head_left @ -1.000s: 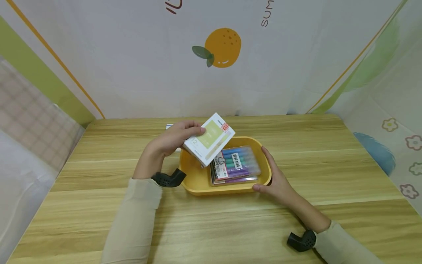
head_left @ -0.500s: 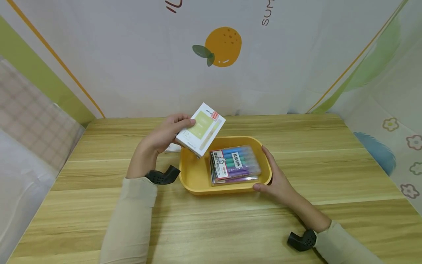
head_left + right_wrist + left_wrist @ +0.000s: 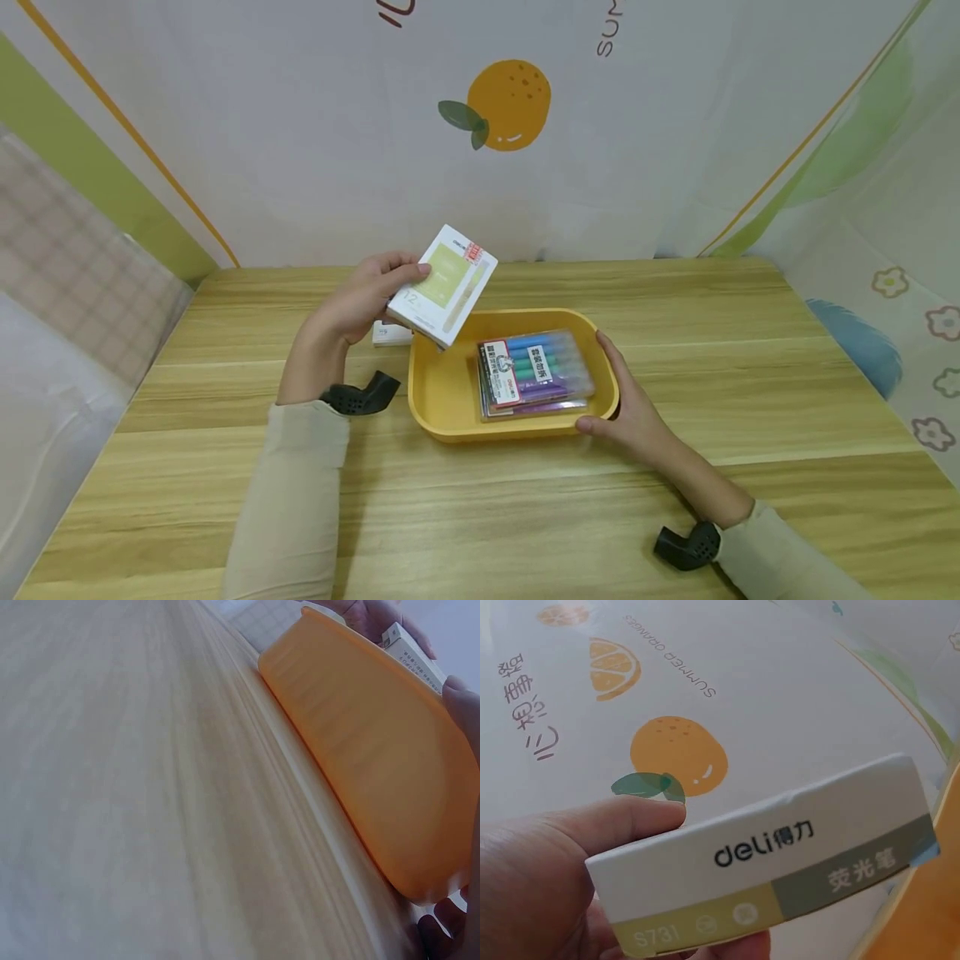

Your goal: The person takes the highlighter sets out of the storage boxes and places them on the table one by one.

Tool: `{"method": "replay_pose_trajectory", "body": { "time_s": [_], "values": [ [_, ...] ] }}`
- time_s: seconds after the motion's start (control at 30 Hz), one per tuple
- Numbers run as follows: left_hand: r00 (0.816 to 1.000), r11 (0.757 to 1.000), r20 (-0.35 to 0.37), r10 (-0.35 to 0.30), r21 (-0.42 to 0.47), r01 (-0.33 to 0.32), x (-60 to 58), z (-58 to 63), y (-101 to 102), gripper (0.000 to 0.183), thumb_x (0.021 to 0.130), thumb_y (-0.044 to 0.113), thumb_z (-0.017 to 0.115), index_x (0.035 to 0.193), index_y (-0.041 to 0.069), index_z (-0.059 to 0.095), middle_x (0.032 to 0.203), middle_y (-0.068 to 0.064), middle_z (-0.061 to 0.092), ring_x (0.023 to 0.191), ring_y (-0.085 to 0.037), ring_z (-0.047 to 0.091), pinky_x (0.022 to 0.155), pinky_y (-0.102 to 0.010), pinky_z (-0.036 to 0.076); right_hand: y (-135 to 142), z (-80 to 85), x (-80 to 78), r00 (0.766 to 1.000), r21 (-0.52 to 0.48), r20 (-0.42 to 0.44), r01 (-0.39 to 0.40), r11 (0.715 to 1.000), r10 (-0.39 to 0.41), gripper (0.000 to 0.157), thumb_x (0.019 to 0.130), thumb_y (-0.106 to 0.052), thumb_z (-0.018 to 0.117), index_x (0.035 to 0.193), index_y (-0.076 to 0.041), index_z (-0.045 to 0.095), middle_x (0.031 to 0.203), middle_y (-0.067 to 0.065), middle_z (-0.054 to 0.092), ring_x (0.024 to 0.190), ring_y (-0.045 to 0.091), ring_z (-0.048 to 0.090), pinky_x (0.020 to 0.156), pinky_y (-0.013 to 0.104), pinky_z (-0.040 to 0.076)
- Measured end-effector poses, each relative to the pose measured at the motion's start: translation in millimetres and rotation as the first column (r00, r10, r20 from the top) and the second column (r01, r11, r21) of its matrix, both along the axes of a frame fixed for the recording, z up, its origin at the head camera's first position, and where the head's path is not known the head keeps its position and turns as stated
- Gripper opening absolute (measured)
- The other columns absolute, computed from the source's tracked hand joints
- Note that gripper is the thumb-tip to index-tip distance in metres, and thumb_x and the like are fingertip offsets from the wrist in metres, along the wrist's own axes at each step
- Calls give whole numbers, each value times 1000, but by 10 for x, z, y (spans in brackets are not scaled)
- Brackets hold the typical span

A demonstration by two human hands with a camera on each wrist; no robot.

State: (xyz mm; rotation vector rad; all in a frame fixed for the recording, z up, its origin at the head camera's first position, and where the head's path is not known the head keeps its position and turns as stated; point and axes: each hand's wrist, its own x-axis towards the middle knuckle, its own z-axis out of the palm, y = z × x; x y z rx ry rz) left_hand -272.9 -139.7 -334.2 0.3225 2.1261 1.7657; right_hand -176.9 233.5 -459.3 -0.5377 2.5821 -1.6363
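Observation:
In the head view my left hand (image 3: 367,296) holds a white and green box of highlighters (image 3: 442,285), thumb on its top face. The box is tilted above the left back rim of a yellow plastic bin (image 3: 442,429). Its printed end, marked deli, faces the camera in the left wrist view, where fingers (image 3: 739,949) show under the box (image 3: 780,847). My right hand (image 3: 637,417) grips the bin's right end, thumb over the front rim and fingers around the side. Inside the bin, toward the right, lie stacked clear packs of coloured pens (image 3: 536,371).
Behind the bin's left end a small white box (image 3: 392,335) lies on the wooden table (image 3: 480,525), partly hidden by the left hand and the held box. A white printed cloth (image 3: 337,150) hangs behind the table.
My left hand has carried the highlighter box left and back, from over the bin's middle to its left back rim. The right hand and the bin have stayed in place.

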Motion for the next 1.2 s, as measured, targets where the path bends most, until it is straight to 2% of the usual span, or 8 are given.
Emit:
{"method": "replay_pose_trajectory", "body": {
  "time_s": [0.3, 0.5, 0.93, 1.2],
  "values": [
    [998, 999, -26, 51, 17, -50, -23, -8, -35, 47, 106, 30, 48, 138, -5, 44, 92, 3, 67, 73, -8, 70, 64, -26, 60, -1, 20, 2, 1000, -3, 8, -1, 1000, 1, 119, 77, -38, 88, 162, -36, 6, 161, 23, 30, 134, 41, 49, 92, 15, 50],
    [996, 996, -26, 89, 14, -89, -25, -13, -57, 47, 106, 31, 49, 136, -4, 45, 90, 5, 67, 73, -6, 70, 63, -25, 60, -4, 18, 3, 1000, 0, 3, -3, 1000, 3, 118, 78, -39, 87, 163, -33, 5, 162, 23, 29, 134, 40, 49, 92, 15, 51],
    [992, 993, -41, 121, 17, -120, -15, -8, -190, 52, 106, 34, 48, 139, -6, 42, 91, 7, 67, 75, -4, 70, 68, -23, 60, -9, 15, 5, 1000, -42, 13, -21, 999, 21, 119, 78, -38, 88, 163, -30, 5, 160, 27, 29, 132, 45, 49, 89, 16, 53],
    [989, 989, -34, 143, 43, -141, -3, 19, -293, 56, 106, 35, 48, 142, -7, 38, 92, 8, 68, 76, -4, 70, 69, -22, 60, -5, 8, -3, 1000, -32, 27, -9, 999, 10, 119, 77, -36, 88, 163, -34, 6, 161, 24, 29, 133, 42, 49, 91, 16, 52]
  ]
}}
